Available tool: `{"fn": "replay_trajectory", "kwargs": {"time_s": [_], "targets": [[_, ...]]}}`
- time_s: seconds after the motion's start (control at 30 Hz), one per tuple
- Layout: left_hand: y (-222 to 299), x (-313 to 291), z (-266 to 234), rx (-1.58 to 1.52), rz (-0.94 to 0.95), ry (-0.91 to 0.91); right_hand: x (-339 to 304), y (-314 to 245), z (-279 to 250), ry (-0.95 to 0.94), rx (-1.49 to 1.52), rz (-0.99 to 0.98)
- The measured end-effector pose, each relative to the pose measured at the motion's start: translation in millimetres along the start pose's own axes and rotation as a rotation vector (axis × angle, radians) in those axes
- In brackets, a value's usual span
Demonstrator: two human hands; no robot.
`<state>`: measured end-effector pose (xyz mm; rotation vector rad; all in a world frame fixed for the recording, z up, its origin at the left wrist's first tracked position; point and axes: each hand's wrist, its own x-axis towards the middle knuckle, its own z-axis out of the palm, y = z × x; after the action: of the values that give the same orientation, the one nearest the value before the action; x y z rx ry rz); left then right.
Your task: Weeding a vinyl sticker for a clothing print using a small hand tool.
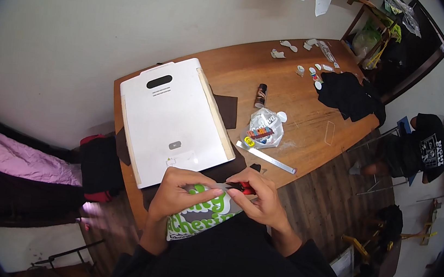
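Note:
Close to my body, a grey printed sheet [208,212] with large green and white lettering is held between both hands. My left hand [183,191] is closed, its thumb and fingers pinching the sheet's upper edge. My right hand [260,199] is closed too, with thumb and fingertips at the same edge near the left thumb. Tucked in the right fingers is a small red-and-black tool [246,188]; its exact kind is partly hidden by the hand. Just beyond my hands lies a large white flat-topped machine [180,117] with wood-coloured side strips.
A steel ruler [269,158], a clear bag with colourful stickers [267,128] and a dark spray can [261,96] lie on the wooden table [302,109]. Black cloth [347,95] and cut scraps [288,46] sit farther off. A person [426,145] in black is at the right.

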<state>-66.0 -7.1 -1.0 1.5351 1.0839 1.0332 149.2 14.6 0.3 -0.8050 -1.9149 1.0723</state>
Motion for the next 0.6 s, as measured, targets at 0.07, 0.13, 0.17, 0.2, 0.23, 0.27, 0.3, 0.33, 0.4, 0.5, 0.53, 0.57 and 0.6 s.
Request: {"fn": "replay_trajectory", "kwargs": {"time_s": [0.07, 0.13, 0.17, 0.2, 0.23, 0.27, 0.3, 0.33, 0.4, 0.5, 0.53, 0.57, 0.6], "targets": [[3.5, -0.2, 0.5, 0.025, 0.029, 0.003, -1.2, -1.0, -0.2, -0.005, -0.006, 0.027], [4.5, -1.1, 0.9, 0.032, 0.02, -0.005, -2.3, -0.7, -0.3, 0.002, -0.015, 0.018], [5.0, -1.2, 1.1, 0.039, 0.011, -0.01, -2.7, -0.5, -0.4, 0.008, -0.024, 0.008], [5.9, -0.9, 1.3, 0.039, 0.011, -0.012, -2.9, -0.5, -0.5, 0.009, -0.024, 0.008], [7.0, -0.6, 1.4, 0.048, 0.014, -0.012, -2.8, -0.6, -0.3, 0.011, -0.023, 0.009], [7.7, -0.4, 1.5, 0.056, 0.017, -0.011, -2.7, -0.7, -0.3, 0.013, -0.021, 0.009], [7.8, -0.5, 1.4, 0.056, 0.018, -0.012, -2.6, -1.2, -0.7, 0.014, -0.022, 0.009], [7.4, -0.8, 1.3, 0.062, 0.011, -0.01, -2.3, -1.5, -1.3, 0.007, -0.031, 0.012], [7.0, -1.2, 1.4, 0.069, 0.005, -0.007, -2.5, -0.6, -1.4, 0.0, -0.04, 0.013], [8.8, -1.9, 1.3, 0.068, -0.004, -0.007, -3.6, 0.1, 0.0, 0.003, -0.036, 0.015], [9.4, -1.9, 1.6, 0.067, 0.002, -0.007, -3.8, 0.5, 0.8, 0.014, -0.028, 0.004], [9.6, -1.8, 1.7, 0.065, 0.007, -0.007, -3.8, 0.8, 1.2, 0.025, -0.021, -0.006], [8.9, -1.9, 1.6, 0.065, 0.007, -0.007, -3.8, 0.8, 0.9, 0.025, -0.021, -0.007]]}}
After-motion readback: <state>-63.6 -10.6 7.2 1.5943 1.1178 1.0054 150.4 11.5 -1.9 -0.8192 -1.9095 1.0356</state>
